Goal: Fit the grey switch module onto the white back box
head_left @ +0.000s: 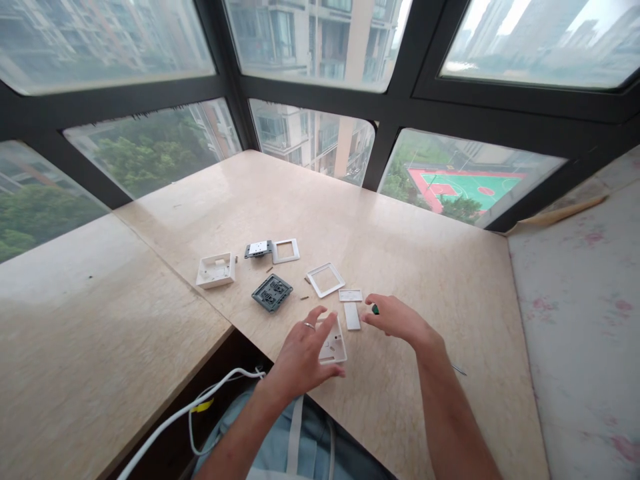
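Observation:
My left hand (305, 350), a ring on one finger, is curled over a white mounting box (335, 347) near the counter's front edge. Its thumb lies at the near side and its fingers at the far side, hiding much of the box. In my right hand (397, 317) is a screwdriver (375, 309), of which a dark green handle end shows between thumb and fingers. Beyond the forearm a thin metal shaft (459, 369) peeks out; whether it belongs to the same tool is unclear. Between the hands lie a white rocker plate (352, 316) and a small white rectangular frame piece (350, 295).
Farther off are a white cover frame (340, 283), a second frame (295, 250), a dark switch module (272, 293), a socket module (259, 249) and another white box (203, 275). Several small screws are scattered among them. A white cable (185, 410) hangs by the counter's edge (225, 333).

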Action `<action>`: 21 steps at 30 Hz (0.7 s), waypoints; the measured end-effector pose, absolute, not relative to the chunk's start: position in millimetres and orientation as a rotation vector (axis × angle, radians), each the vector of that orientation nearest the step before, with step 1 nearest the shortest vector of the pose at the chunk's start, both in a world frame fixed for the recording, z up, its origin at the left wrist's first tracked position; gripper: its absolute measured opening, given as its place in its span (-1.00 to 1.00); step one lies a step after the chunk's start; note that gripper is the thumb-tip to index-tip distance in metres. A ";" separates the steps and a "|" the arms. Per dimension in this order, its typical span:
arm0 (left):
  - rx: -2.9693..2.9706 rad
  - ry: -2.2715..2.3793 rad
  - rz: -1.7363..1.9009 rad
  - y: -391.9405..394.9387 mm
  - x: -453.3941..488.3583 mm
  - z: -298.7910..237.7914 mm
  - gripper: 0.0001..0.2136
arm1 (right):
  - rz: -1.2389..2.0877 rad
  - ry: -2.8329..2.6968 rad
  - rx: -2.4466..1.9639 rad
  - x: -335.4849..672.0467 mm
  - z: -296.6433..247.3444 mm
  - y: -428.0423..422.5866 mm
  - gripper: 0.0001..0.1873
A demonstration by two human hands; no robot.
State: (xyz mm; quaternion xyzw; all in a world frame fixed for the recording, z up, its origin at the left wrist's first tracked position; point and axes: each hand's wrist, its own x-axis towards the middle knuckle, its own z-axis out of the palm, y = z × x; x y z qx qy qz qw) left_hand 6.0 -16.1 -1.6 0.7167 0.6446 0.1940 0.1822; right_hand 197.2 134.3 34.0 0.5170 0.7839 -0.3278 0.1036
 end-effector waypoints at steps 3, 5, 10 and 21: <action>2.013 1.845 0.337 -13.4 7.5 2.4 -0.14 | -0.956 2.290 1.532 197.3 34.2 135.1 -0.63; 1.963 1.900 0.253 -10.7 6.0 7.5 -0.20 | -0.950 2.280 1.531 196.4 33.5 135.2 -0.63; 1.829 2.035 0.229 -11.9 -0.9 14.5 -0.27 | -0.889 2.250 1.565 195.3 28.5 136.6 -0.58; 1.494 2.620 0.636 -40.7 -88.1 15.2 -0.36 | -0.750 2.277 1.568 171.5 19.8 125.4 -0.70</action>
